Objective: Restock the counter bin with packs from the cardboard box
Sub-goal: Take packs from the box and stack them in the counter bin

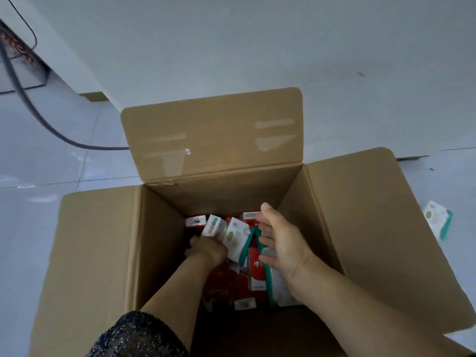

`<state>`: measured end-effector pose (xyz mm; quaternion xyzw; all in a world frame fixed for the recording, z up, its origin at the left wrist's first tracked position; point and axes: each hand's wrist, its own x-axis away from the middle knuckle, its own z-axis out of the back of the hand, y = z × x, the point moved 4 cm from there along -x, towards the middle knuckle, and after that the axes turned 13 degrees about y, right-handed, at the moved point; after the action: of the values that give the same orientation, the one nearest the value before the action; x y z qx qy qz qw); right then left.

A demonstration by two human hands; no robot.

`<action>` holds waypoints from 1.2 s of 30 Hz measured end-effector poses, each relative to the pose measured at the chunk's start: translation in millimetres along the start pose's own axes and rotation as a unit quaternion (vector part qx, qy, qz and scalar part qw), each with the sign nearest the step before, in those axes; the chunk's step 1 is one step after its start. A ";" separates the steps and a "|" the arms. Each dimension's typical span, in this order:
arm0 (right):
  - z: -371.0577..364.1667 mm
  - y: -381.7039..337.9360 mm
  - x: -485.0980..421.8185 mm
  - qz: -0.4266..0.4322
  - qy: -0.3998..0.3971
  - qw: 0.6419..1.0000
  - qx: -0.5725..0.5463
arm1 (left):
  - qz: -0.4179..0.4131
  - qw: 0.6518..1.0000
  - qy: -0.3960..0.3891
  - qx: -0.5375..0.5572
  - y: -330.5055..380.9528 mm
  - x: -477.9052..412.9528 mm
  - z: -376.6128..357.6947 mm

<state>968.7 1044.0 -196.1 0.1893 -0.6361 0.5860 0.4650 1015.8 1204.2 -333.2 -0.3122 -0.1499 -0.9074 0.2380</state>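
The open cardboard box (159, 253) sits on the floor, its bottom strewn with red packs (224, 279) and teal-edged white packs (235, 239) \- the left hand (206, 251) curls round two white ones, while the right hand (283, 243) hovers just beside, fingers loosely straight

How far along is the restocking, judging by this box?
Hard to say: the bin is out of view. Done: the cardboard box is open. In hand: the left hand holds a white pack inside it, the right hand hovers open beside. Left: many red packs lie in the box, plus one stray pack on the floor.
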 end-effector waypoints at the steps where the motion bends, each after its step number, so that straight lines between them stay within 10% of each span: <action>1: -0.6 0.8 -3.1 0.006 0.006 1.000 0.005 | 0.001 1.000 0.000 -0.024 -1.3 -0.9 -1.4; 12: -2.1 2.0 -17.2 -0.007 -0.017 1.000 0.012 | 0.042 0.997 0.012 0.065 -8.6 -24.9 -12.8; 20: -4.0 -0.7 -4.8 0.011 -0.013 1.000 -0.019 | -0.084 0.989 0.121 -0.021 -0.6 9.1 34.4; 29: -2.4 -23.7 38.7 0.036 -0.036 0.997 -0.054 | 0.013 0.919 0.022 0.394 10.5 71.4 62.4; 36: 23.9 -77.1 110.1 0.149 -0.020 0.988 -0.023 | -0.052 0.858 0.012 0.511 31.5 156.3 140.3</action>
<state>965.8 1036.9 -59.8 0.0934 -0.6800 0.6299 0.3635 993.8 1183.8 -122.9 -0.1275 -0.6053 -0.7184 0.3182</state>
